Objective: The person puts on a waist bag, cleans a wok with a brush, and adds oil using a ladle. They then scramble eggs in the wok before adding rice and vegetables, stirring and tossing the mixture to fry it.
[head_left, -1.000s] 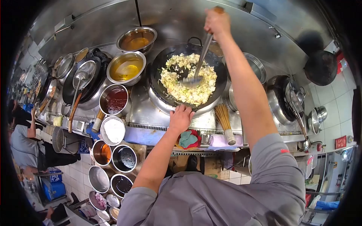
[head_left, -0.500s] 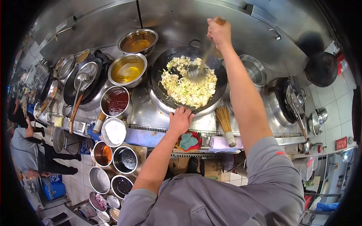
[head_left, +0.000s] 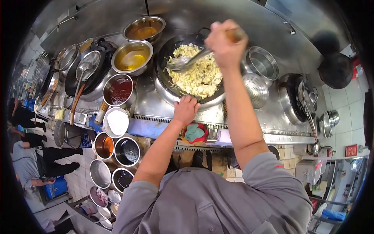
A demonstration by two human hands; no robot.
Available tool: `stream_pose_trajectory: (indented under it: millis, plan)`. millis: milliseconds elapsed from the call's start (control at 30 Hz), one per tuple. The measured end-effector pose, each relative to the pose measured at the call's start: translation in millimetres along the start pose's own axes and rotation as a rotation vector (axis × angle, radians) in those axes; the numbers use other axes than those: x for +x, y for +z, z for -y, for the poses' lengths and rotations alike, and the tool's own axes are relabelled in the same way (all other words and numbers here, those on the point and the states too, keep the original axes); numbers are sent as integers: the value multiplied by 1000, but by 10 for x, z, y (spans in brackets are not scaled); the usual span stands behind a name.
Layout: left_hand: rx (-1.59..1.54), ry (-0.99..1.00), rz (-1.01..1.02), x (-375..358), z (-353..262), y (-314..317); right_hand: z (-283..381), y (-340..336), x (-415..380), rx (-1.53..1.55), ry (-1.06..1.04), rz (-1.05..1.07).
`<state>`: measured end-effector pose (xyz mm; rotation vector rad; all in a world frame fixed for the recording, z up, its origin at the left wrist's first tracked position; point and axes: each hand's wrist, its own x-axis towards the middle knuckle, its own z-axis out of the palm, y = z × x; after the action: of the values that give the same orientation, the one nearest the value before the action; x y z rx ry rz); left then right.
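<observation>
My right hand (head_left: 226,43) is closed around the wooden-ended handle of a wok ladle (head_left: 181,64), partly blurred. The ladle's metal head rests against the food at the left side of a black wok (head_left: 163,78). Crumbly yellow and white food with green bits, looking like egg fried rice (head_left: 204,74), fills the wok's middle. My left hand (head_left: 186,110) is curled on the wok's near rim; what its fingertips grip there is partly hidden. Just below that hand lies a red and green cloth (head_left: 194,132).
Left of the wok stand two bowls of yellow liquid (head_left: 132,58), a pot of red sauce (head_left: 119,90) and a pot of white powder (head_left: 117,123). A perforated strainer (head_left: 256,91) and metal pot (head_left: 263,62) are at right. Another person (head_left: 27,156) is at far left.
The ladle head has swept left across the food, and my right hand has come nearer. The view has shifted; the strainer now shows, and my right arm covers most of the bamboo brush.
</observation>
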<state>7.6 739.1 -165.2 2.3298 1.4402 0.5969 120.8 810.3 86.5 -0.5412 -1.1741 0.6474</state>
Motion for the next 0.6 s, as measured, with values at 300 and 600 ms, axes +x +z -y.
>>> stream_pose_trajectory:
  millis: [300, 600]
  plan:
    - [49, -12, 21, -37, 37, -8, 559, -416, -53, -354, -6, -43]
    - [-7, 83, 2, 47, 137, 114, 346, -414, -695, -334, 28, -81]
